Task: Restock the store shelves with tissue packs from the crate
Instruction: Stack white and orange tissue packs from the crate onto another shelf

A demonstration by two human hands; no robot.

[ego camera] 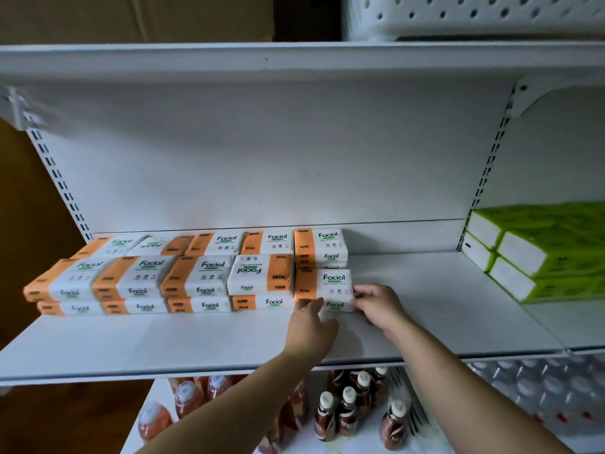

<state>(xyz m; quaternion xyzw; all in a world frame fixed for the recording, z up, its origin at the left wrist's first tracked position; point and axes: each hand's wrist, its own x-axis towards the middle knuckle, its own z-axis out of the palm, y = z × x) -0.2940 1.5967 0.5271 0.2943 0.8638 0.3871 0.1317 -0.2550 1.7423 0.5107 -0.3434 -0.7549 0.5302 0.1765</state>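
**A:** While both hands are up there, where's the tissue pack (327,285)?

**B:** Centre of frame, right end of the front row (196,283), butted against the neighbouring stack. Its long axis runs left-right along the shelf (432,309) edge. The right hand (379,306) pinches its right end. The left hand (311,322) is on the front face. Gripping or just pressing, can't tell.

**A:** Nearer hand?

**B:** Neither, both are touching it.

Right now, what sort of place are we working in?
Most likely a shop aisle: a white shelf on slotted uprights holds rows of identical orange tissue packs, bottled drinks stand one level down, and green packs fill the next bay.
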